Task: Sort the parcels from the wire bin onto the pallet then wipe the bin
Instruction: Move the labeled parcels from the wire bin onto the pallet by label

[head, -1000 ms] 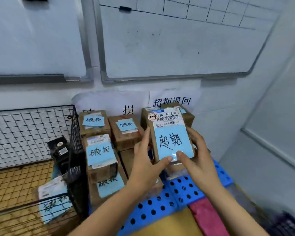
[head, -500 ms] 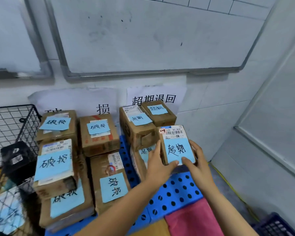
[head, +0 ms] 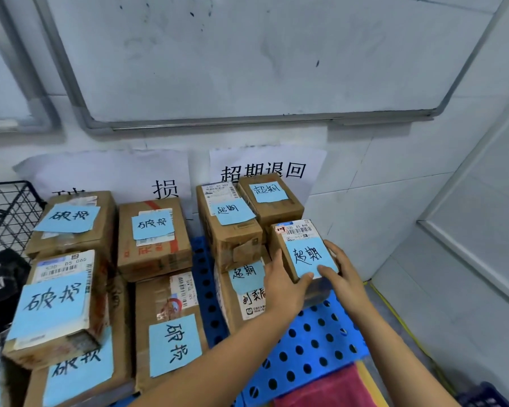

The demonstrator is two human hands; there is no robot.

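A small brown parcel [head: 300, 245] with a barcode label and a blue handwritten note is held between my left hand [head: 282, 284] and my right hand [head: 343, 274]. It sits low over the right side of the blue perforated pallet [head: 315, 348], beside other noted parcels [head: 231, 227] under the right wall sign. More brown parcels [head: 156, 236] with blue notes stand on the pallet's left half. The black wire bin [head: 8, 212] is at the far left edge, with a dark item [head: 0, 277] inside.
A whiteboard [head: 247, 54] hangs on the tiled wall above two paper signs [head: 265, 168]. A pink cloth [head: 323, 389] lies at the pallet's near edge. A dark blue crate corner [head: 494, 395] shows bottom right. A white panel [head: 482, 236] leans at the right.
Both hands have carried the small parcel down and to the right, from in front of my view to the pallet's right stack. My view has swung right, so the bin has slid leftward.
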